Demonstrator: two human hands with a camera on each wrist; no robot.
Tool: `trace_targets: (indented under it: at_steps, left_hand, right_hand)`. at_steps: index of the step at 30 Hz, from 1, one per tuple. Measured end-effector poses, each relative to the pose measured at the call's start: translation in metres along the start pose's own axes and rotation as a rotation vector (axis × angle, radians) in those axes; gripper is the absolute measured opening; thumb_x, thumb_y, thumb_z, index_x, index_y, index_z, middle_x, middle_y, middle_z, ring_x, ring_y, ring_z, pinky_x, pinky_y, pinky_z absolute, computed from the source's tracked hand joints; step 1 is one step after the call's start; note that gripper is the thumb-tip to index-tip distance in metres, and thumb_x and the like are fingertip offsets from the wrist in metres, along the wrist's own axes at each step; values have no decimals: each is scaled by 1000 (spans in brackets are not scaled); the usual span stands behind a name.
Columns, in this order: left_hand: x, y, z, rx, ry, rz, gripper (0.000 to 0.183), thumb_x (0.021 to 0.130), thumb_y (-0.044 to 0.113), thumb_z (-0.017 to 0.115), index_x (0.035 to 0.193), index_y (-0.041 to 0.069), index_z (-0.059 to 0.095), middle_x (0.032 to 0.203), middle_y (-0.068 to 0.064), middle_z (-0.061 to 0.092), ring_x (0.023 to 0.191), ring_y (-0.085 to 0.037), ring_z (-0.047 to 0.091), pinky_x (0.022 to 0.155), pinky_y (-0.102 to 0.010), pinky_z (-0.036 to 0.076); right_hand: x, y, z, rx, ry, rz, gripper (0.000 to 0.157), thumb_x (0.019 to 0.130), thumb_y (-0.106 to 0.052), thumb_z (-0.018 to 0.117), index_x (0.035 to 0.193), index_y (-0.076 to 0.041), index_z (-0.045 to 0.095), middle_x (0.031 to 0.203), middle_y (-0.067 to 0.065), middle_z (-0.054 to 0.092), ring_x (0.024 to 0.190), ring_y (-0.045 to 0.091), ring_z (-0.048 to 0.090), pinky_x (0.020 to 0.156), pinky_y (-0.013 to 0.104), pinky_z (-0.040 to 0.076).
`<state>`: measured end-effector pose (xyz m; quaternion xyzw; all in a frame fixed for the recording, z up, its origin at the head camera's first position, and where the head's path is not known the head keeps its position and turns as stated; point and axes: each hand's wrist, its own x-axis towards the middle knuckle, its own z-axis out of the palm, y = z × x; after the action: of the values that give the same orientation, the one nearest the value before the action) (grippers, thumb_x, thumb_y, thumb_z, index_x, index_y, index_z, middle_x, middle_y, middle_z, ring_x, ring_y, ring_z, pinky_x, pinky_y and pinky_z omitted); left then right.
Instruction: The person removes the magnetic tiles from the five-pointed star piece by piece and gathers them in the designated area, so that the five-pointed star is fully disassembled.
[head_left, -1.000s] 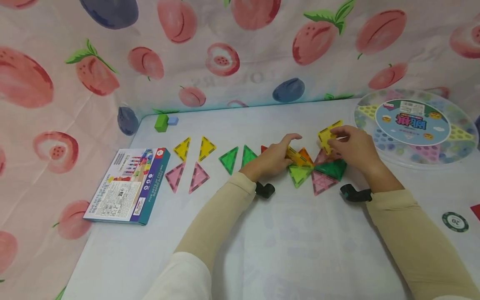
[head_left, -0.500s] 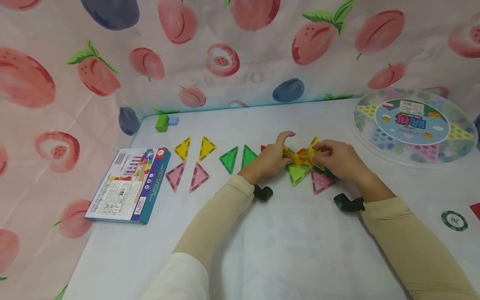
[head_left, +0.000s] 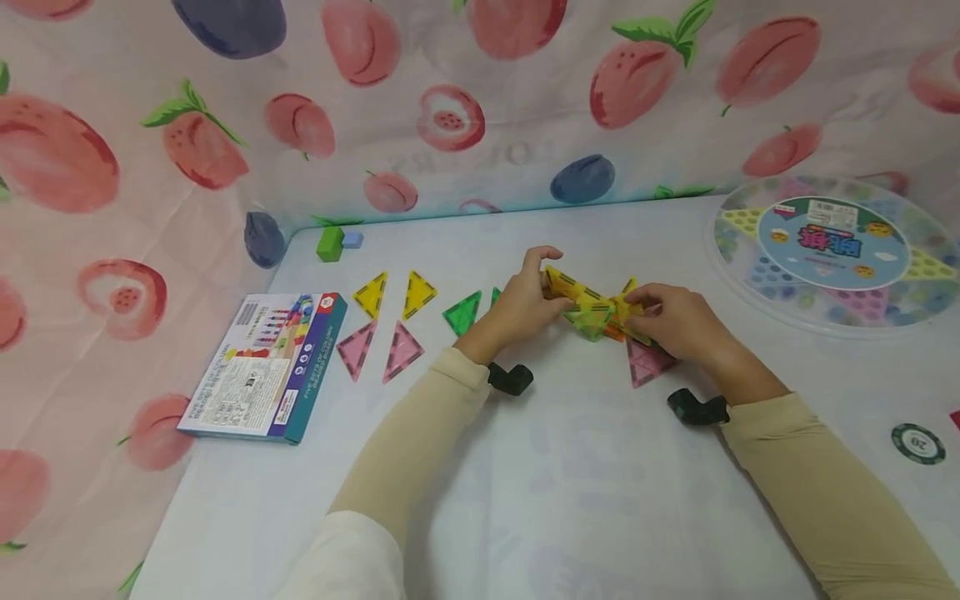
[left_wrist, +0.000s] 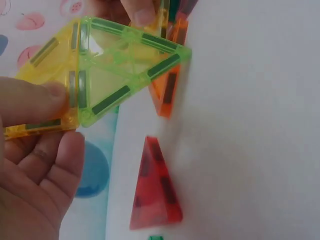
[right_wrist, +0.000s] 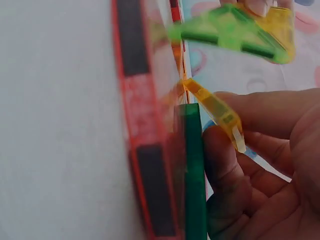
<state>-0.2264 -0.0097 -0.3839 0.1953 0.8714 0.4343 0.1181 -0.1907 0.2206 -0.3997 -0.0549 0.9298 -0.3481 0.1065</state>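
Observation:
My left hand (head_left: 521,304) pinches a yellow magnetic tile (left_wrist: 54,56), thumb on its face. Along that tile's edge sits a light green triangle tile (left_wrist: 107,86), tilted up over the table. Between thumb and fingers my right hand (head_left: 681,327) pinches another yellow magnetic tile (right_wrist: 217,107). Close beside the right thumb stands the edge of a dark green tile (right_wrist: 194,170). A pink triangle tile (head_left: 647,363) lies just below the right hand in the head view. The left wrist view has an orange triangle tile (left_wrist: 164,97) and a red triangle tile (left_wrist: 154,192) near the left hand.
Left of the hands lie two yellow triangles (head_left: 371,294), two pink triangles (head_left: 403,350) and a green triangle (head_left: 462,312). A boxed set (head_left: 262,367) lies farther left, near a green block (head_left: 330,243). Right are a round game board (head_left: 832,250) and a chip (head_left: 918,443).
My left hand has moved left and up, lifting the yellow tile with the light green triangle. My right hand has brought its yellow tile left and down to the tile cluster.

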Motion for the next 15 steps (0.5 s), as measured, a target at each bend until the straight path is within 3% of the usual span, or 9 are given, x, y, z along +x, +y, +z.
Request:
trace_targets:
  at_steps: [6,9,13,15]
  left_hand:
    - [5,-4,4,32,8,-71,61,85,20,62,130,23,20,96,-8,55,65,-19,49,55,-25,41]
    - [9,-8,10,71,-4,-116,62,85,17,61,131,23,20,105,-9,54,68,-19,50,59,-26,42]
    - [11,-12,16,143,-39,-140,63,85,14,61,131,23,19,101,-9,55,71,-17,50,65,-25,42]
    - [12,-13,18,155,-55,-142,63,85,13,60,131,23,18,91,-9,57,66,-17,49,61,-26,42]
  right_hand:
    - [-1,8,-5,85,82,-23,37,86,-33,58,115,-12,54,104,13,55,93,26,47,73,40,41]
    - [-2,10,-5,116,83,-43,33,87,-31,58,113,-11,54,103,12,55,91,25,47,71,39,41]
    - [-3,10,-4,120,53,-77,30,87,-28,58,110,-10,56,103,12,55,92,26,48,72,39,41]
    - [-3,9,-4,118,51,-95,27,86,-27,59,108,-10,57,103,11,56,92,25,48,73,39,41]
